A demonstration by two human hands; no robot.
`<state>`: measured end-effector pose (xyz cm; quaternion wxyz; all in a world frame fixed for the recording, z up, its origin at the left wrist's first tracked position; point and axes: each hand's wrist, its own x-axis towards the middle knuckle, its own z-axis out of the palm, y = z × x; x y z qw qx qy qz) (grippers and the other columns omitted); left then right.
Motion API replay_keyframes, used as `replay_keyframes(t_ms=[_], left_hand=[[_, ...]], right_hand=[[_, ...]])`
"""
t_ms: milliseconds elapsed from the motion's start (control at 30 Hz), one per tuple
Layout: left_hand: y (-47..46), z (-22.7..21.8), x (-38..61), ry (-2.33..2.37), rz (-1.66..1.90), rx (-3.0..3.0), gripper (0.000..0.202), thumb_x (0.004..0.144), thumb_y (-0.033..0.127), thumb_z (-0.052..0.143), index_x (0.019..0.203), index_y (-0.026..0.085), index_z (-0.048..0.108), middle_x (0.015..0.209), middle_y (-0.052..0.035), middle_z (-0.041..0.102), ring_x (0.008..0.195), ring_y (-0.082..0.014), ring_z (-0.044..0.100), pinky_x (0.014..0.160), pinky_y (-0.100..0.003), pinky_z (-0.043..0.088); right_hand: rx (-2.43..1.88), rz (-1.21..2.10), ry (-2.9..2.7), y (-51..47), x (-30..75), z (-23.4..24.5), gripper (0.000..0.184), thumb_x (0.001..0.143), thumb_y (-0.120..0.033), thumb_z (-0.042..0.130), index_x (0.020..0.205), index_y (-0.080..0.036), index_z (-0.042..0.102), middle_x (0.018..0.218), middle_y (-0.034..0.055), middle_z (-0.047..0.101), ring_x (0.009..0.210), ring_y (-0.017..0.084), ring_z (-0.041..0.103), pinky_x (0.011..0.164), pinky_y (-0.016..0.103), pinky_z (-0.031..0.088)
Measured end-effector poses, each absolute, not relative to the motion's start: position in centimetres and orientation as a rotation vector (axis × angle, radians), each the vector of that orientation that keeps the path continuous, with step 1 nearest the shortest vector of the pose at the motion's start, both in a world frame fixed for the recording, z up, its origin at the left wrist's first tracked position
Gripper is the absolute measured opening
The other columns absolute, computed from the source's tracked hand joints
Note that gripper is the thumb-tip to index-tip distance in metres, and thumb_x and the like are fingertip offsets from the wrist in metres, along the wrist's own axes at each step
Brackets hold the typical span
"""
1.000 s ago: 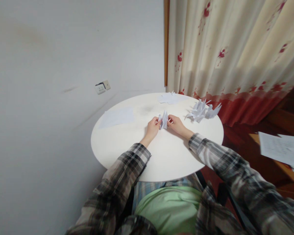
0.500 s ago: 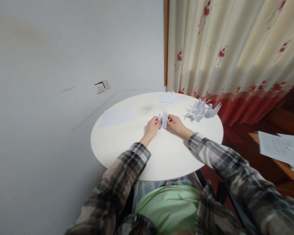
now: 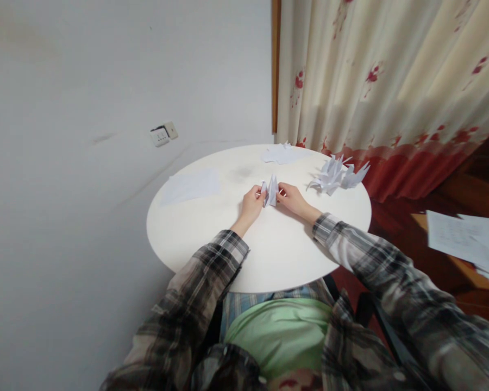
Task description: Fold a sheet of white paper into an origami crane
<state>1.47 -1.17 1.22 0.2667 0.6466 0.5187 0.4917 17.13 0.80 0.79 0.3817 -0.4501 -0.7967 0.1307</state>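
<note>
A small folded white paper figure (image 3: 271, 190) stands on the round white table (image 3: 212, 244) near its middle. My left hand (image 3: 251, 203) pinches its left side and my right hand (image 3: 292, 197) pinches its right side, both with fingers closed on the paper. Both arms wear plaid sleeves.
A pile of folded white paper figures (image 3: 336, 176) lies at the table's right rear. A flat sheet (image 3: 192, 184) lies at the left and loose paper (image 3: 281, 154) at the far edge. A wall with a socket (image 3: 163, 133) is to the left, a flowered curtain (image 3: 383, 81) behind, papers (image 3: 464, 241) at right.
The hands keep their hold on the paper figure. The view has shifted slightly, so the table sits a little higher in the picture.
</note>
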Motion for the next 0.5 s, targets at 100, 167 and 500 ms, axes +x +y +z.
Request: replay_keyframes(t_ms=[100, 167, 500], left_hand=[[-1.10, 1.16, 1.41, 1.413, 1.351, 1.739, 0.006, 0.080, 0.023, 0.051, 0.075, 0.019, 0.053, 0.062, 0.0034, 0.057, 0.055, -0.0092, 0.052, 0.057, -0.021, 0.040], [-1.04, 1.14, 1.36, 1.425, 1.374, 1.736, 0.007, 0.080, 0.024, 0.051, 0.076, 0.019, 0.053, 0.063, 0.0032, 0.057, 0.056, -0.0094, 0.052, 0.057, -0.021, 0.039], [-0.91, 1.13, 1.20, 1.446, 1.411, 1.703, 0.005, 0.082, 0.022, 0.048, 0.079, 0.020, 0.051, 0.069, 0.0025, 0.057, 0.058, -0.0090, 0.052, 0.058, -0.021, 0.039]], right_hand=[[-1.149, 0.331, -2.032, 0.88, 17.11, 0.69, 0.013, 0.080, -0.022, 0.047, 0.082, -0.015, 0.058, 0.079, 0.0038, 0.062, 0.069, 0.012, 0.053, 0.067, 0.023, 0.039], [-1.144, 0.350, -2.032, 0.91, 17.09, 0.65, 0.014, 0.080, -0.021, 0.047, 0.085, -0.014, 0.058, 0.082, 0.0046, 0.063, 0.070, 0.012, 0.054, 0.067, 0.023, 0.040], [-1.151, 0.460, -1.935, 0.92, 16.91, 0.89, 0.014, 0.076, -0.014, 0.049, 0.085, -0.014, 0.060, 0.080, 0.0048, 0.065, 0.067, 0.013, 0.055, 0.067, 0.025, 0.042]])
